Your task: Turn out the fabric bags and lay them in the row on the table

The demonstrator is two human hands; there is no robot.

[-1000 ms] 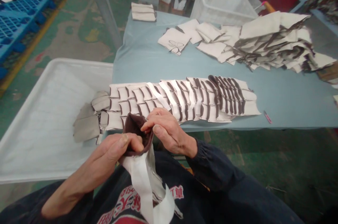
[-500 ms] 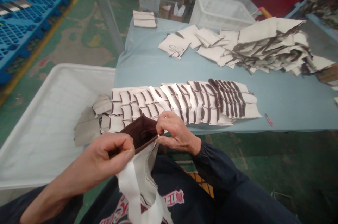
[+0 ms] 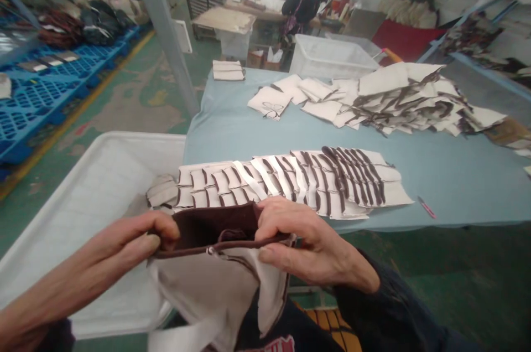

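Fabric bag (image 3: 203,280) | cream outside, dark brown inside | mouth open wide

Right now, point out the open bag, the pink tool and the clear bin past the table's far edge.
Open bag (image 3: 207,285): head view, on its pale outer side.
Pink tool (image 3: 428,210): head view, on its handle.
Clear bin (image 3: 329,67): head view, on its near wall.

The person's left hand (image 3: 162,234) and right hand (image 3: 290,236) are spread apart at matching height (thumbs toward the body), fingers curled in a pinch, the right wrist dark-sleeved, the left forearm bare.
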